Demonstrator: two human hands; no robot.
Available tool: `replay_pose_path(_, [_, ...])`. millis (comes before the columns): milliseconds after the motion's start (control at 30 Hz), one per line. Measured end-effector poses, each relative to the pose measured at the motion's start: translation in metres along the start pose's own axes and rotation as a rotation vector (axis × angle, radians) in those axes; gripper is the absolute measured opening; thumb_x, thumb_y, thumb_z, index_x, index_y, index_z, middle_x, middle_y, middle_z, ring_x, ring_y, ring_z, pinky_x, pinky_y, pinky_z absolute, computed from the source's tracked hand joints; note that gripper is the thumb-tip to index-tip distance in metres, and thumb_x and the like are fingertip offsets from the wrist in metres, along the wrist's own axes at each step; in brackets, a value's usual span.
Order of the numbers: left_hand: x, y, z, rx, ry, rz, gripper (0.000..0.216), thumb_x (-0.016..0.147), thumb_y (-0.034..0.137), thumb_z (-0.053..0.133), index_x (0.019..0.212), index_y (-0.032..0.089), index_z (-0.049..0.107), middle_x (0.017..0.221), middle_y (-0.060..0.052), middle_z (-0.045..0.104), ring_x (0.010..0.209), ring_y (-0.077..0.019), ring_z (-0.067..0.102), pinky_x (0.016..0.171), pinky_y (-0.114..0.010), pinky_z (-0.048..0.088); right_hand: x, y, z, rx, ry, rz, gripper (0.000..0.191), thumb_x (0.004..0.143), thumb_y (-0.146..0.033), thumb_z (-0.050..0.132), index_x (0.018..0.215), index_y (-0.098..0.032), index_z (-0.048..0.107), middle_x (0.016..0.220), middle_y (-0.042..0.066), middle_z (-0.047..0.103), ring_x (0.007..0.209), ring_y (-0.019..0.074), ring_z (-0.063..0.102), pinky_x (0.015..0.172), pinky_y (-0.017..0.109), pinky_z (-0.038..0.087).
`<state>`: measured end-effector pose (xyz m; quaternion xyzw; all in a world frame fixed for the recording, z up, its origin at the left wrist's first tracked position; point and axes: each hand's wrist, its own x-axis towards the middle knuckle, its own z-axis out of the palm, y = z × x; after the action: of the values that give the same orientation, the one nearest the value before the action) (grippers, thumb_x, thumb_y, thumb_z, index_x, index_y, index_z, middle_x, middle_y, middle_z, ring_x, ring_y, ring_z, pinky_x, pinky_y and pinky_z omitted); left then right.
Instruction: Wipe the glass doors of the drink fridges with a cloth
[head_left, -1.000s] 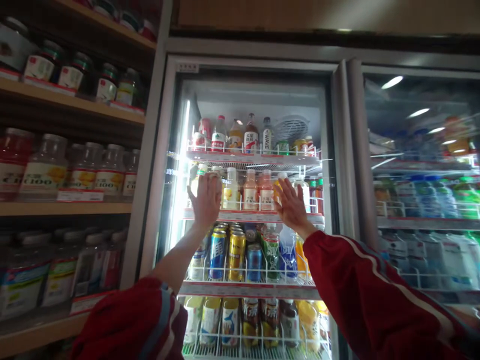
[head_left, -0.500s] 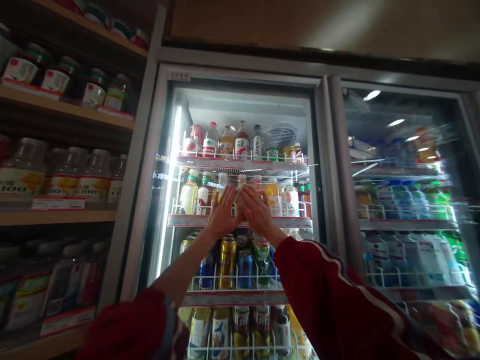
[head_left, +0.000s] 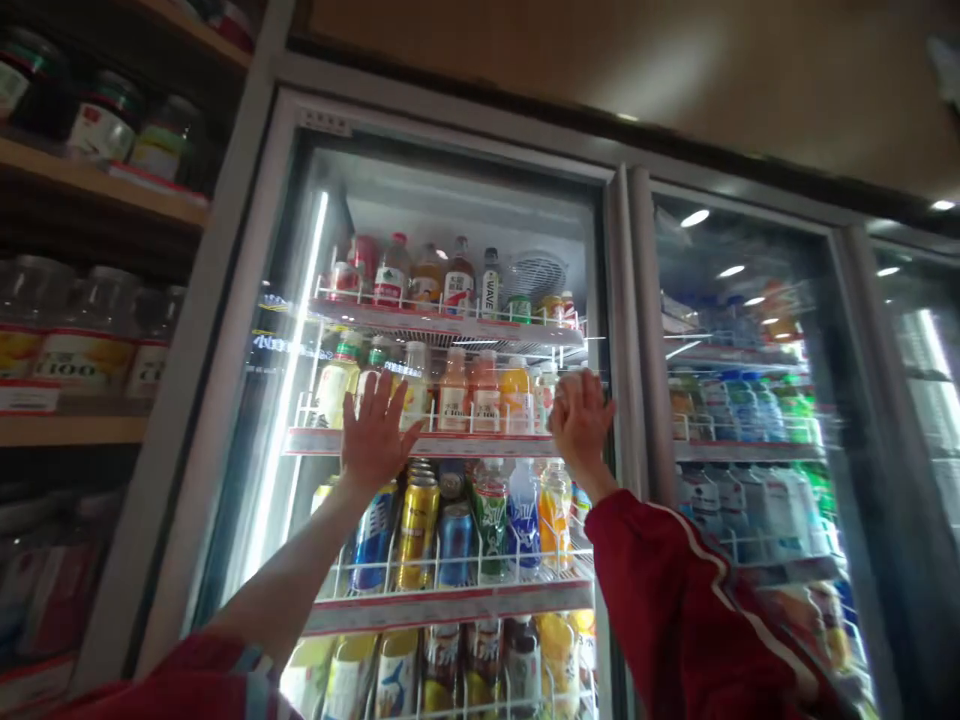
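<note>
My left hand point(head_left: 373, 432) is raised with spread fingers, palm toward the glass door point(head_left: 450, 165) of a lit drinks fridge. Nothing is in it, and it covers part of the second shelf's left side. To the right, my right hand point(head_left: 580, 425) is up at the door's right side, its fingers bent over a pale, blurred wad that looks like a white cloth point(head_left: 571, 384). Whether either palm touches the glass I cannot tell. Behind the glass, between my hands, stand pink drink bottles point(head_left: 453, 388) and an orange drink bottle point(head_left: 515, 392).
Inside, a gold can point(head_left: 417, 530) and a blue can point(head_left: 455, 545) stand on the third shelf point(head_left: 450, 605). A second glass-doored fridge point(head_left: 739, 440) adjoins on the right. At left, wooden shelves point(head_left: 71, 430) hold jars point(head_left: 94, 330). A metal frame post point(head_left: 630, 340) separates the doors.
My hands have moved apart from the middle of the door: the left to the left, the right to the right with the pale wad. The view has shifted right.
</note>
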<state>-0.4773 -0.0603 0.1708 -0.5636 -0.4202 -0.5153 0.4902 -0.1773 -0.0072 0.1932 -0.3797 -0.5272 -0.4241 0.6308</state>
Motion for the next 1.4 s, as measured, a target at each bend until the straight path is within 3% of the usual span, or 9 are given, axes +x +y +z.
replay_pose_path(100, [-0.001, 0.0, 0.001, -0.009, 0.006, -0.013, 0.06, 0.088, 0.05, 0.037, 0.139, 0.02, 0.033, 0.149, -0.011, 0.026, 0.139, -0.027, 0.017, 0.112, -0.052, 0.009, 0.001, 0.023, -0.001, -0.028, 0.103, 0.107, 0.04, 0.087, -0.03, 0.037, 0.12, -0.015, 0.053, 0.136, 0.018, 0.042, 0.127, 0.0352, 0.036, 0.095, 0.057, 0.032])
replay_pose_path(200, [-0.001, 0.001, 0.001, -0.045, 0.015, -0.019, 0.06, 0.087, 0.05, 0.039, 0.139, 0.022, 0.033, 0.149, -0.01, 0.025, 0.139, -0.027, 0.016, 0.113, -0.052, 0.007, -0.01, -0.006, 0.004, -0.006, 0.083, -0.004, 0.039, 0.087, -0.029, 0.037, 0.121, -0.015, 0.051, 0.137, 0.017, 0.041, 0.129, 0.0334, 0.033, 0.098, 0.057, 0.03])
replay_pose_path(333, [0.0, 0.0, 0.0, -0.068, 0.014, -0.012, 0.06, 0.086, 0.049, 0.041, 0.139, 0.022, 0.034, 0.149, -0.01, 0.025, 0.139, -0.0272, 0.017, 0.113, -0.051, 0.008, -0.029, -0.063, 0.005, 0.079, -0.096, -0.252, 0.038, 0.086, -0.025, 0.04, 0.122, -0.02, 0.051, 0.144, 0.012, 0.033, 0.138, 0.0267, 0.021, 0.107, 0.052, 0.023])
replay_pose_path(433, [0.0, -0.002, 0.0, -0.056, 0.021, -0.001, 0.059, 0.086, 0.048, 0.041, 0.138, 0.022, 0.034, 0.149, -0.01, 0.027, 0.139, -0.0272, 0.018, 0.113, -0.051, 0.009, -0.034, -0.066, 0.0, 0.095, -0.169, -0.376, 0.037, 0.086, -0.024, 0.041, 0.122, -0.022, 0.051, 0.145, 0.01, 0.033, 0.139, 0.0248, 0.019, 0.109, 0.05, 0.019])
replay_pose_path(633, [-0.003, 0.0, 0.003, -0.001, 0.037, 0.006, 0.058, 0.087, 0.046, 0.038, 0.138, 0.019, 0.035, 0.148, -0.013, 0.027, 0.139, -0.0272, 0.017, 0.112, -0.051, 0.009, -0.023, -0.019, 0.004, 0.01, 0.03, -0.106, 0.038, 0.089, -0.026, 0.038, 0.124, -0.017, 0.049, 0.141, 0.016, 0.039, 0.135, 0.0282, 0.028, 0.104, 0.054, 0.025])
replay_pose_path(900, [-0.009, 0.0, 0.003, 0.073, 0.002, 0.065, 0.056, 0.088, 0.044, 0.038, 0.136, 0.016, 0.037, 0.147, -0.013, 0.029, 0.139, -0.0264, 0.019, 0.112, -0.049, 0.011, -0.033, -0.095, 0.015, 0.099, -0.087, -0.257, 0.041, 0.088, -0.024, 0.039, 0.127, -0.019, 0.047, 0.144, 0.012, 0.034, 0.138, 0.0252, 0.02, 0.109, 0.05, 0.018])
replay_pose_path(1033, [-0.01, 0.001, 0.0, 0.078, -0.024, 0.057, 0.057, 0.088, 0.045, 0.038, 0.137, 0.016, 0.036, 0.148, -0.012, 0.027, 0.139, -0.027, 0.018, 0.113, -0.049, 0.01, -0.03, -0.085, 0.01, 0.105, -0.136, -0.326, 0.041, 0.087, -0.025, 0.04, 0.127, -0.021, 0.048, 0.144, 0.01, 0.034, 0.139, 0.0237, 0.019, 0.11, 0.051, 0.014])
replay_pose_path(1200, [-0.011, 0.003, 0.0, 0.099, -0.044, 0.048, 0.058, 0.09, 0.045, 0.033, 0.14, 0.015, 0.03, 0.149, -0.013, 0.025, 0.139, -0.0275, 0.017, 0.112, -0.05, 0.01, -0.02, -0.06, 0.014, 0.078, -0.023, -0.123, 0.041, 0.086, -0.026, 0.038, 0.125, -0.017, 0.049, 0.142, 0.014, 0.037, 0.136, 0.0262, 0.025, 0.107, 0.053, 0.02])
replay_pose_path(1400, [-0.011, 0.004, 0.0, 0.106, -0.085, 0.028, 0.058, 0.089, 0.045, 0.035, 0.139, 0.016, 0.031, 0.149, -0.013, 0.025, 0.139, -0.0281, 0.017, 0.111, -0.052, 0.012, -0.038, -0.11, 0.016, 0.143, -0.107, -0.335, 0.039, 0.086, -0.024, 0.041, 0.124, -0.018, 0.051, 0.143, 0.012, 0.037, 0.138, 0.0251, 0.02, 0.109, 0.051, 0.017])
